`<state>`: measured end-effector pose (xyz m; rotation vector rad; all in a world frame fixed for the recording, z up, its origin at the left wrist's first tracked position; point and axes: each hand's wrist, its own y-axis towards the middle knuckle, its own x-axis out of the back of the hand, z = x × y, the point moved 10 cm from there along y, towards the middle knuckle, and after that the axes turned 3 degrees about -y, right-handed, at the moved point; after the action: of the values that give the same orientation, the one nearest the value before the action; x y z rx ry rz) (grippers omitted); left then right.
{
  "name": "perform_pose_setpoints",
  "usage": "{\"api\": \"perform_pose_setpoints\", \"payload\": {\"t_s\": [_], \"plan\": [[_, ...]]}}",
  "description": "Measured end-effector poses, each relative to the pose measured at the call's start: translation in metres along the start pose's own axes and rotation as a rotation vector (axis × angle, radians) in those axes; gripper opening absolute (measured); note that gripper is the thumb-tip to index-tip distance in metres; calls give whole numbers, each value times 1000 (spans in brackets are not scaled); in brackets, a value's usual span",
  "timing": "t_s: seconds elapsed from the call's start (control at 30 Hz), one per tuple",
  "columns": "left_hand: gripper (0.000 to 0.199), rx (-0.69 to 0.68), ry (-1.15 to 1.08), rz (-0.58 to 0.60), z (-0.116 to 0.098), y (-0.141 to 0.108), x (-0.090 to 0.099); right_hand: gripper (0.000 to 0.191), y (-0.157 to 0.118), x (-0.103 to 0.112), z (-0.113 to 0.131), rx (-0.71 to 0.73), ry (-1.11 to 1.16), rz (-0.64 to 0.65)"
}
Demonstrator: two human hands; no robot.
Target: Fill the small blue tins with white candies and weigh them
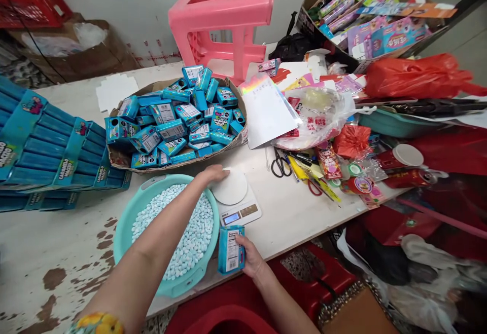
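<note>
As we look along the tabletop [281, 207] from the left, stacked blue display packs [49, 146] stand first, and next comes the teal basin [122, 222] of small pale candies [190, 237], partly covered by our left forearm. Behind the basin, a cardboard carton [171, 168] is heaped with small blue packets [186, 116]. Our left hand [214, 174] is at the far left edge of the white scale's [234, 192] round plate; we cannot tell whether its fingers grip anything. On the near side of the scale, just right of the basin, our right hand [249, 258] holds one blue box [231, 250], thumb against its printed panel. Farther right lie black-handled scissors [280, 165].
</note>
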<state>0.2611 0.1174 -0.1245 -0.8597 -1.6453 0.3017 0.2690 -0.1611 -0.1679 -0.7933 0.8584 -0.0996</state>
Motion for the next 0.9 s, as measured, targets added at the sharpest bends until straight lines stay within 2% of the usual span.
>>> {"api": "perform_pose_setpoints", "payload": {"t_s": [0.1,0.17,0.23,0.3,0.33,0.4,0.5,0.53,0.6,0.7,0.8,0.9], "plan": [[49,-22,-19,-12,-12,11,-8,33,-2,6,4,17,24,-6],[46,-48,-44,-52,-24,10,-6,33,-5,13,10,29,32,-18],[42,-88,-83,-127,-33,-1,3,32,-9,23,18,39,32,-36],[39,-128,-128,-250,-30,-27,18,30,-17,32,25,45,25,-53],[38,-138,-148,-324,-21,-45,24,29,-23,36,29,47,22,-62],[41,-117,-180,-486,11,-88,29,27,-36,43,35,58,6,-88],[42,19,-230,-769,76,-150,17,30,-56,45,45,117,-36,-141],[38,17,-235,-800,89,-161,5,31,-61,43,49,145,-49,-157],[35,-19,-193,-760,98,-168,-24,33,-67,32,56,191,-80,-176],[38,-77,-117,-634,89,-165,-59,32,-69,2,69,264,-212,-182],[30,-91,-158,-601,87,-173,-72,34,-70,-43,84,391,-453,-171],[22,-32,-382,-639,109,-185,-73,34,-71,-91,94,536,-728,-158]]}}
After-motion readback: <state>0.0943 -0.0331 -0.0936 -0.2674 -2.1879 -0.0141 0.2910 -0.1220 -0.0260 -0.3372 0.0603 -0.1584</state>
